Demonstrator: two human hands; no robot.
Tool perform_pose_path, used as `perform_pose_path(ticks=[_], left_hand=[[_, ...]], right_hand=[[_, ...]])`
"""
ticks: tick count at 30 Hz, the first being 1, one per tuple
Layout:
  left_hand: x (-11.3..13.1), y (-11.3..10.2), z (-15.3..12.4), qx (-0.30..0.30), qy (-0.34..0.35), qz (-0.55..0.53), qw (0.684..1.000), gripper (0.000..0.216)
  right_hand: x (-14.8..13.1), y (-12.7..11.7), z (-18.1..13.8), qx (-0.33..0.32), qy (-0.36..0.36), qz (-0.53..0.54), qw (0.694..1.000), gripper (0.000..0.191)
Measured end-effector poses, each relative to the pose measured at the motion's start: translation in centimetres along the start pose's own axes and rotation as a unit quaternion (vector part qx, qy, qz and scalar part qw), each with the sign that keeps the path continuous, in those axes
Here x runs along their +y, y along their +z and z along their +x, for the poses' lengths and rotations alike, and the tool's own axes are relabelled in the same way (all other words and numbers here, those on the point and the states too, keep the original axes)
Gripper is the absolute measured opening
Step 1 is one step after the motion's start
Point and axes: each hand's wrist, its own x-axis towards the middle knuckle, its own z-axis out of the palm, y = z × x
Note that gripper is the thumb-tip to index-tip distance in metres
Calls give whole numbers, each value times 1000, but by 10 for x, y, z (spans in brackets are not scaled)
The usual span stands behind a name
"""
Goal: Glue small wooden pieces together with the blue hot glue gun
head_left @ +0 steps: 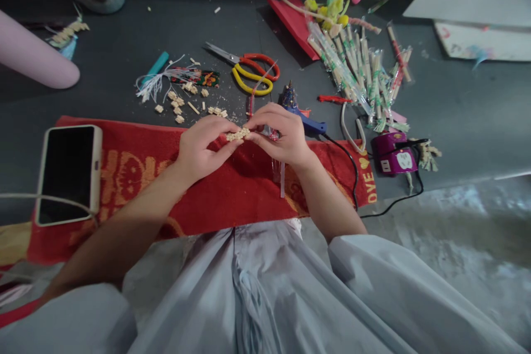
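Observation:
Between the fingertips of both hands is a small pale cluster of short stick pieces (237, 135). My left hand (205, 146) pinches its left end, and my right hand (282, 133) pinches its right end, both closed above the red towel (232, 199). Just beyond the hands lie several similar pale clusters (176, 99) and loose bits on the dark table. A blue hot glue gun (307, 121) rests right behind my right hand, partly covered by it. Scissors (249, 69) with orange and yellow handles lie farther back. Under my right wrist a clear glue stick (282, 180) shows.
A phone (68, 174) with a cable across it lies at left on the towel. Many wrapped paper-like sticks (360, 66) are piled at back right, near a red envelope (292, 25). A purple box (394, 153) with a black cord sits at right. A pink rounded object (37, 58) juts in at left.

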Motion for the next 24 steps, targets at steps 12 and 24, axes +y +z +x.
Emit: perform_pose_path(ticks=[12, 24], left_hand=[[5, -4, 0, 5, -58, -8, 998, 17], [5, -4, 2, 18, -31, -30, 999, 17]], right_hand=[[-1, -3, 1, -21, 22, 2, 1000, 17], [0, 0, -1, -12, 28, -8, 999, 25]])
